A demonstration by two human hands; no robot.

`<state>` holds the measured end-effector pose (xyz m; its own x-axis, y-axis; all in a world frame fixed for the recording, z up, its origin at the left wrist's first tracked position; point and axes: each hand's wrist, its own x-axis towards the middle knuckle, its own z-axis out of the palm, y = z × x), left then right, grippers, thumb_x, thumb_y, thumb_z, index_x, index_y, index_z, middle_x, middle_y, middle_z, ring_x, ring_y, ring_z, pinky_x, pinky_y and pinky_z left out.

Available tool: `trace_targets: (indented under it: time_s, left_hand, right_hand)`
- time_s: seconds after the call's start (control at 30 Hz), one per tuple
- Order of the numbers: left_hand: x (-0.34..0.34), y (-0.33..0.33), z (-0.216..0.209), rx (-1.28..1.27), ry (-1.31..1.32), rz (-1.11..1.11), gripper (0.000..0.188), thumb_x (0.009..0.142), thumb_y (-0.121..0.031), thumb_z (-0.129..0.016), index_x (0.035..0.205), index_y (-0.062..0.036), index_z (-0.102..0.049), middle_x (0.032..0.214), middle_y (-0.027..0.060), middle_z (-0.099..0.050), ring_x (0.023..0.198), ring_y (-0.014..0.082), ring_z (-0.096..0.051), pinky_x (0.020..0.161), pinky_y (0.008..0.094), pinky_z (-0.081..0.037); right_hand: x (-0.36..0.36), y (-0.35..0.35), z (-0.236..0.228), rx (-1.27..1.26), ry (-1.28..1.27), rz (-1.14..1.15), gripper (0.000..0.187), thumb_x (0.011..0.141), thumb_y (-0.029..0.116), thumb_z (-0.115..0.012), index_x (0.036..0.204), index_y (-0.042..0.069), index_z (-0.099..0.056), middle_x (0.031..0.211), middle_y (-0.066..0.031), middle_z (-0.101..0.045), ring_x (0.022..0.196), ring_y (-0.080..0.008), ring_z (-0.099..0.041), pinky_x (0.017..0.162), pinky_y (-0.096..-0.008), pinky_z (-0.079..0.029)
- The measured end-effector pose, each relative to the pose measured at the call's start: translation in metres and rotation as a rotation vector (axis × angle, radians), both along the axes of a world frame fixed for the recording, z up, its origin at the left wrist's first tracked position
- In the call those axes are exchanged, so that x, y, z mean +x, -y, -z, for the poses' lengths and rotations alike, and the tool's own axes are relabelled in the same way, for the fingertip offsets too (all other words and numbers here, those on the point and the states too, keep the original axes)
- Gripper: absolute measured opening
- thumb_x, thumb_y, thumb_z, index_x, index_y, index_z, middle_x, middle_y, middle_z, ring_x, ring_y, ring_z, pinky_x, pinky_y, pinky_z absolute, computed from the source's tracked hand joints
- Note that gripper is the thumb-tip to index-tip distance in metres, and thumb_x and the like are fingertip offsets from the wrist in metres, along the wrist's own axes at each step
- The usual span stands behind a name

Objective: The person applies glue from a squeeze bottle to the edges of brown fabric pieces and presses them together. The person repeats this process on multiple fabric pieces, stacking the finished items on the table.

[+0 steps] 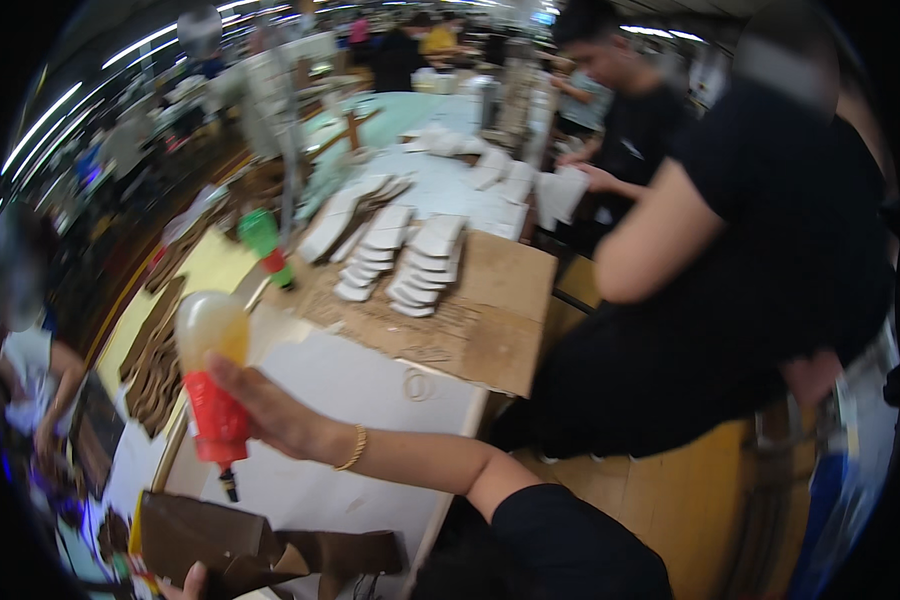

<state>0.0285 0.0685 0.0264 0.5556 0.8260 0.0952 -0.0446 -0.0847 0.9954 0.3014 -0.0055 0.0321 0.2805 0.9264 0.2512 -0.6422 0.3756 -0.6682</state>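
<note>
My right hand, with a gold bracelet at the wrist, grips a squeeze bottle above the table. The bottle is tipped nozzle down, its clear body holding some yellowish liquid and its lower part wrapped in red. Below the dark nozzle lie flat brown pieces that look like leather or fabric. Only part of my left hand shows at the lower edge, beside the brown pieces. Its thumb is visible, while the other fingers are mostly out of sight.
Rows of white curved pieces lie on cardboard farther along the table. A green bottle stands near brown wavy strips on the left. Two people in black are close on the right, one handling a white piece.
</note>
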Motion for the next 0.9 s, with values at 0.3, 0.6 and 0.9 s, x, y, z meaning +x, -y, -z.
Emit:
trace_targets:
  time_s: [0.3,0.6,0.9]
  left_hand:
    - [0.020,-0.013,-0.031,-0.083,0.105,0.023,0.017,0.080,-0.008,-0.060,0.093,0.0004,-0.055,0.085,0.0126,-0.061,0.073,0.0271,-0.057,0.064,0.0390,-0.046]
    - [-0.005,-0.030,-0.069,-0.161,0.210,0.271,0.026,0.084,-0.025,-0.063,0.075,-0.0027,-0.054,0.075,0.0096,-0.065,0.059,0.0241,-0.057,0.055,0.0404,-0.047]
    - [-0.052,-0.016,-0.043,0.511,0.184,0.130,0.038,0.080,-0.005,-0.061,0.114,0.0045,-0.047,0.106,0.0152,-0.057,0.095,0.0267,-0.054,0.079,0.0395,-0.046]
  right_hand:
    - [0.004,0.016,-0.001,0.049,-0.353,-0.015,0.067,0.069,0.078,-0.050,0.093,0.015,-0.048,0.076,0.0024,-0.054,0.069,-0.0088,-0.055,0.062,-0.0268,-0.050]
    - [-0.027,0.014,0.011,-0.102,-0.533,0.028,0.074,0.063,0.082,-0.049,0.084,0.011,-0.053,0.063,-0.0011,-0.058,0.044,-0.0114,-0.056,0.046,-0.0217,-0.051]
    - [-0.060,0.040,0.015,-0.161,-0.484,0.002,0.075,0.061,0.084,-0.050,0.085,0.013,-0.053,0.063,0.0008,-0.056,0.050,-0.0101,-0.056,0.049,-0.0214,-0.051]
